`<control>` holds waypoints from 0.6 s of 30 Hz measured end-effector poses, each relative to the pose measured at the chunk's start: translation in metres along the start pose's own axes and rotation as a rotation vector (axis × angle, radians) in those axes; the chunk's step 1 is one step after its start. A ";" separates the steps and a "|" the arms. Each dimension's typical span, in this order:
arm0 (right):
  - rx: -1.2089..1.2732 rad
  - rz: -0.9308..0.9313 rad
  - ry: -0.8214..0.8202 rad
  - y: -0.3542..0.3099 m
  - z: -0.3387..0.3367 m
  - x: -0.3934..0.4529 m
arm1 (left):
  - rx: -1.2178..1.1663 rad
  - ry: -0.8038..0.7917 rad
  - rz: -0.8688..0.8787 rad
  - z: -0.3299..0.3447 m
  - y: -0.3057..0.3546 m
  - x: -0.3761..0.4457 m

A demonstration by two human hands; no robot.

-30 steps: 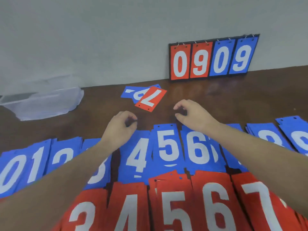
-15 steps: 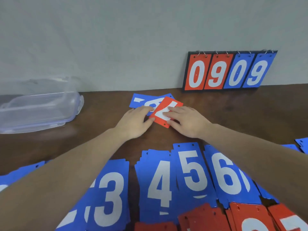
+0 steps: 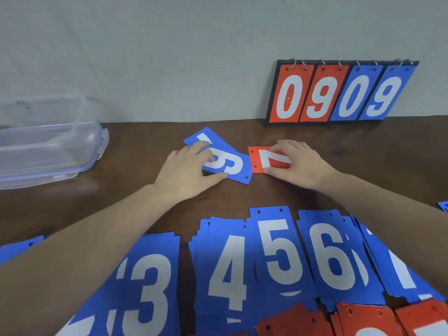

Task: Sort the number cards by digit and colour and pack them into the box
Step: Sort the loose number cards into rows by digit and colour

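Two loose groups of cards lie at the middle of the brown table. My left hand [image 3: 191,168] holds the blue cards [image 3: 226,161], fingers on top and thumb along their near edge; a white 8 shows on the top one. My right hand [image 3: 299,163] pinches the red 7 card [image 3: 258,160], which lies just right of the blue ones. Nearer to me runs a row of sorted blue piles: 3 [image 3: 145,287], 4 [image 3: 228,267], 5 [image 3: 278,251], 6 [image 3: 332,255] and 7 [image 3: 397,270]. Red piles [image 3: 363,318] peek in at the bottom edge.
A clear plastic box [image 3: 48,146] stands at the far left of the table. A flip scoreboard [image 3: 339,93] reading 0909, two red and two blue panels, leans on the grey wall at the back right. Another blue card [image 3: 443,206] shows at the right edge.
Both hands reached forward from the sorted rows to the loose cards. The red 7 has been slid off the blue cards to their right, and the view has tilted further from me.
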State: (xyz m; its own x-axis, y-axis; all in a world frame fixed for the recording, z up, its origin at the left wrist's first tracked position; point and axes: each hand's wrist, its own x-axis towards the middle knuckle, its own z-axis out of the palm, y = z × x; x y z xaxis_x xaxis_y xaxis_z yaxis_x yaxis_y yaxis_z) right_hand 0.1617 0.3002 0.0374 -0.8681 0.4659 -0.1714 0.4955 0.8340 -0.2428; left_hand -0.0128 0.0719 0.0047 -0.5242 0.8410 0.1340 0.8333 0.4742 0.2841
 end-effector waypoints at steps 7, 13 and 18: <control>0.016 0.025 -0.127 0.013 -0.019 0.012 | -0.055 -0.296 0.027 -0.015 -0.007 0.027; -0.022 0.074 -0.185 0.005 -0.028 0.022 | 0.126 -0.497 -0.035 -0.034 0.016 0.065; 0.070 0.125 -0.225 0.003 -0.027 0.019 | 0.190 -0.567 -0.061 -0.033 0.022 0.077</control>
State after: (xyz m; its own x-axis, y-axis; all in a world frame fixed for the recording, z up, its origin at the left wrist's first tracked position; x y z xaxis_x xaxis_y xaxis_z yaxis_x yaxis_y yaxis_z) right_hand 0.1462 0.3198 0.0596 -0.7753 0.4801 -0.4103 0.6063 0.7477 -0.2709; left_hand -0.0407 0.1385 0.0528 -0.4401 0.7940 -0.4193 0.8489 0.5202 0.0940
